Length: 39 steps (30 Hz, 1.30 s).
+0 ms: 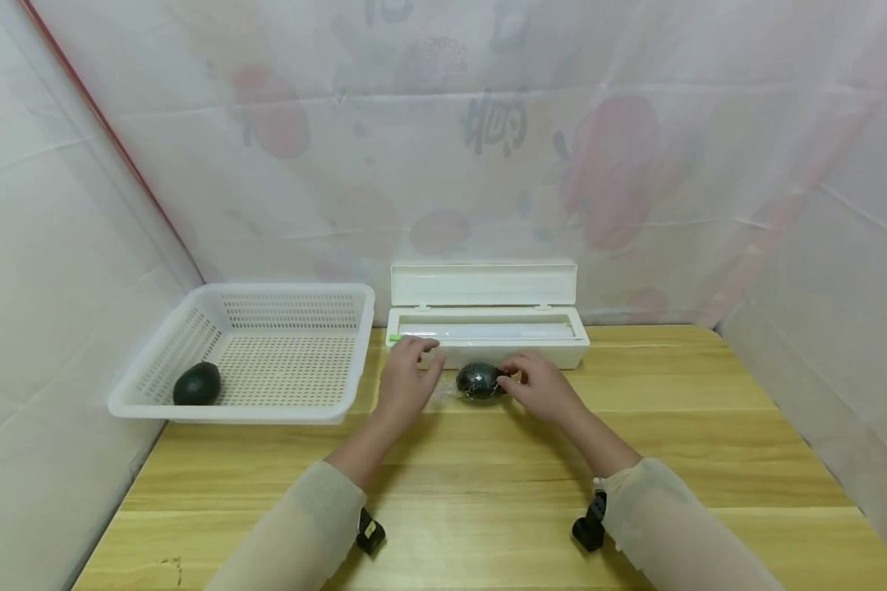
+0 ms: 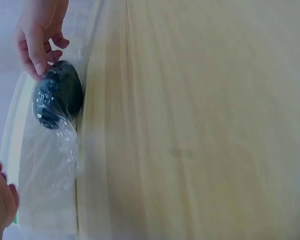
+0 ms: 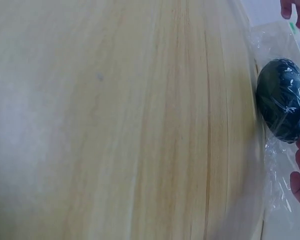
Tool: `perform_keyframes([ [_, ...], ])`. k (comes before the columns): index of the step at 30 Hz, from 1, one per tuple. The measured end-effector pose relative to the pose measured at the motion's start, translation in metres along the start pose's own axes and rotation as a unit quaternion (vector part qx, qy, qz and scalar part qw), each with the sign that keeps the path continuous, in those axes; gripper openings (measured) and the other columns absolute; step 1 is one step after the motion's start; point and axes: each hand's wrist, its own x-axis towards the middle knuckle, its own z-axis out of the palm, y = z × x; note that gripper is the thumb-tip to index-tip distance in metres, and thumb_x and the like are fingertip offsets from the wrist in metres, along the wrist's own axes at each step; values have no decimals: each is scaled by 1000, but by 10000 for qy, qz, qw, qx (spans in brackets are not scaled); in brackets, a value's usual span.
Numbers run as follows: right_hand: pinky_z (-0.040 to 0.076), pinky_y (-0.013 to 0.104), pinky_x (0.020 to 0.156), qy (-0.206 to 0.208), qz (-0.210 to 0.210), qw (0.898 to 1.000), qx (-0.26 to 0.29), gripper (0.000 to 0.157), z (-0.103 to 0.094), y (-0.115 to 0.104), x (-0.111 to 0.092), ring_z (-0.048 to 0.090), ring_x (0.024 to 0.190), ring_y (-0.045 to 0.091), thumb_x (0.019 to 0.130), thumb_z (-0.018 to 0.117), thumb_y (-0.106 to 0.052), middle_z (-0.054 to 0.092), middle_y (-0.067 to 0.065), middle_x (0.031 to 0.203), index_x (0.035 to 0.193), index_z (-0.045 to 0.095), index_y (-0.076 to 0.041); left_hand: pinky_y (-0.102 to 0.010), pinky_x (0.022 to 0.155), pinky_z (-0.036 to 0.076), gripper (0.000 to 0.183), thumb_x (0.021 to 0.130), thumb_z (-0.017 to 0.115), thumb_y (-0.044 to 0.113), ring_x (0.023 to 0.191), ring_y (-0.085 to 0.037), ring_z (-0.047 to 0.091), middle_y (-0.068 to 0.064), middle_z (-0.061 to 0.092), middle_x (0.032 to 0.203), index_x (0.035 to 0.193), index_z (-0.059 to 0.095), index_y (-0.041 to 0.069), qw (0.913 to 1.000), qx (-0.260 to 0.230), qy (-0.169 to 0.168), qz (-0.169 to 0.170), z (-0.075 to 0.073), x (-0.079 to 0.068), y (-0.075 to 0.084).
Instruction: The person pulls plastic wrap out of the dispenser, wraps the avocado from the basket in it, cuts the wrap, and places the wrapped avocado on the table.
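A dark green avocado (image 1: pixel 478 381), wrapped in clear cling film, lies on the table in front of the cling film box. Creased film (image 2: pixel 65 145) trails from both of its ends. My right hand (image 1: pixel 538 386) holds the avocado's right end with curled fingers; the left wrist view shows its fingertips (image 2: pixel 40 68) on that end. To the left of the avocado, my left hand (image 1: pixel 408 379) hovers by the box front, thumb and fingers apart, holding nothing. The open white cling film box (image 1: pixel 517 355) contains a roll (image 1: pixel 488 331).
At the left stands a white perforated basket (image 1: pixel 281 414) with another dark avocado (image 1: pixel 197 384) in its front left corner. The box's raised lid (image 1: pixel 484 286) leans near the back curtain (image 1: pixel 443 164). Both hands work over a wooden table (image 1: pixel 480 501).
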Motion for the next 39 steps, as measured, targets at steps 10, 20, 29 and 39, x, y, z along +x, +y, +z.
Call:
perform_keyframes([
  [10, 47, 30, 66, 29, -48, 10000, -1, 24, -1, -1, -1, 53, 76, 13, 93, 66, -26, 64, 5, 109, 111, 71, -10, -46, 104, 44, 49, 86, 77, 17, 124, -34, 48, -16, 51, 133, 128, 59, 0, 9979, 76, 631, -76, -9, -2, -16],
  [20, 46, 28, 63, 67, -113, 9999, -99, 24, 1, 2, 1, 51, 72, 12, 93, 67, -25, 64, 4, 106, 112, 71, -11, -45, 115, 34, 65, 92, 70, 26, 140, -34, 36, -17, 36, 151, 145, 41, 1, 9930, 67, -166, -1163, -12, 5, -25],
  [29, 46, 28, 62, 52, -135, 9999, -89, 25, 1, 4, -3, 51, 71, 12, 92, 68, -24, 64, 5, 104, 112, 71, -10, -39, 114, 36, 61, 91, 71, 23, 136, -30, 42, -14, 42, 145, 142, 46, 0, 9927, 34, -78, -1205, -11, 6, -30],
  [39, 45, 29, 62, 90, -105, 9998, -143, 23, -8, 7, -10, 51, 73, 13, 93, 68, -24, 64, 5, 103, 110, 72, -10, -38, 111, 40, 58, 89, 74, 20, 131, -29, 46, -14, 44, 139, 138, 51, 0, 9943, -313, -85, -1016, -6, 8, -24],
])
